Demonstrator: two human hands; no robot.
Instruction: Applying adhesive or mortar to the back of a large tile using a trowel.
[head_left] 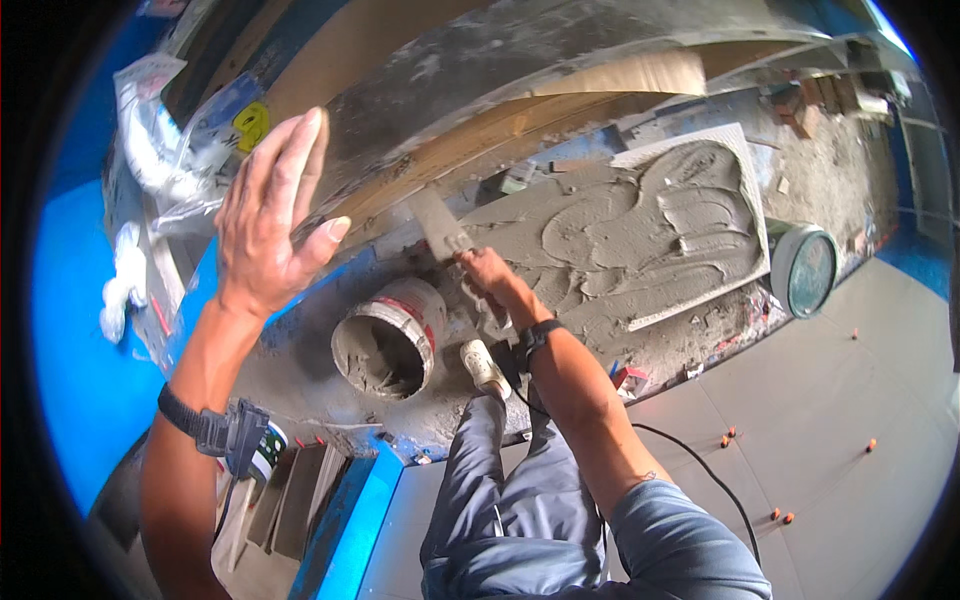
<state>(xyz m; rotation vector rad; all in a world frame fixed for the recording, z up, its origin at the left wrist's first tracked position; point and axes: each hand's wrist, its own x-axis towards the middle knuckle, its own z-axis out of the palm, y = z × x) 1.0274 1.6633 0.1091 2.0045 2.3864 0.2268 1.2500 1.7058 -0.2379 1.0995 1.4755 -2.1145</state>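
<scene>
Grey tiled floor (850,400) on the right, dotted with small orange spacers (781,516); blue wall (70,330) far left. Left hand (270,215) spread wide, fingers flat against the edge of a large tile (520,70) — steadying it tilted up so the back can be reached. Right hand (487,272) closed on a trowel (440,228), blade laid at the tile's lower edge. Near, between the arms, a mortar bucket (390,340) lying open-mouthed. Farther right, a mortar-covered tile (640,235) lying flat — already buttered.

A mortar-caked bucket (388,343) stands on the gritty floor. A round teal lid (808,268) lies farther right. Small orange tile spacers (728,437) dot the laid grey tiles (850,400).
</scene>
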